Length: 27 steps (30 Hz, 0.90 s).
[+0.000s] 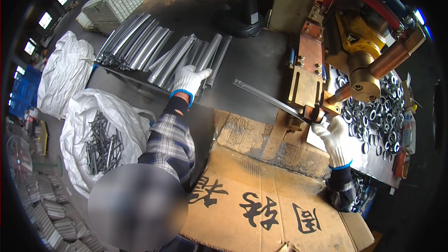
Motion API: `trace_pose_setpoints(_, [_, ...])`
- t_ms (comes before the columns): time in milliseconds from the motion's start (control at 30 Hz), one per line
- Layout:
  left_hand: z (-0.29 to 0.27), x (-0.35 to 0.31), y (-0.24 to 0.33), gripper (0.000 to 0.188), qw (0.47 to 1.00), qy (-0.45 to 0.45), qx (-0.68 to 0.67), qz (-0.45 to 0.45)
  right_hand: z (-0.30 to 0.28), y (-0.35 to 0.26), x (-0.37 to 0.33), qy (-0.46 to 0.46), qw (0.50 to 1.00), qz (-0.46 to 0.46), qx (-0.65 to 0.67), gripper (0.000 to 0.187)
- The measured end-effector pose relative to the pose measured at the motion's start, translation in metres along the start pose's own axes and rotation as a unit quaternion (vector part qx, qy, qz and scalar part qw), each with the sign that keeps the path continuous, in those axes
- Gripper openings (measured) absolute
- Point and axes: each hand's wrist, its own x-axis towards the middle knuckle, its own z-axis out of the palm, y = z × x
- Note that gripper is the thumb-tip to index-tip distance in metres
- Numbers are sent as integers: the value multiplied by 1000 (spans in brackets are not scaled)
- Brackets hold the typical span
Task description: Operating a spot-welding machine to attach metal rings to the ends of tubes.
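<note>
My left hand (189, 80), in a white knit glove with a blue cuff, lies at the near ends of a row of shiny metal strips (175, 60). Its fingers are closed round the end of one strip, partly hidden by the glove. On the right, my gloved right hand (333, 137) is closed in a pinch at the near end of a single long metal strip (266, 97). That end sits by the copper electrode (339, 94) of a spot welder. A small dark piece shows beside my right fingertips; its kind is unclear.
Many dark metal rings (373, 116) cover a white surface at right. A marked cardboard sheet (266, 191) hangs before me. At left, a white sack (77, 112) holds dark metal parts, with another sack (65, 74) behind. A fan (242, 23) stands at the back.
</note>
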Motion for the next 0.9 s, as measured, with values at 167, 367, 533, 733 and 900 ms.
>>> trace_pose_setpoints(167, [-14, -27, -5, 55, 988, -64, -126, -62, 1, -7, 1, 36, 996, -31, -75, 47])
trace_pose_setpoints(367, [-17, -31, 4, 48, 991, 67, -112, -21, -1, 5, 1, 49, 992, -65, -94, 52])
trace_pose_setpoints(533, [-20, -18, 26, 45, 994, -20, 105, -4, 2, 7, 3, 48, 994, -63, -77, 43])
trace_pose_setpoints(733, [-30, -36, 22, 34, 981, -81, 174, 25, 2, -7, -1, 27, 997, -63, -43, 38])
trace_pose_setpoints(900, [-34, -48, 8, 27, 981, -41, 180, 62, -3, -27, -3, 5, 999, 13, -44, 40])
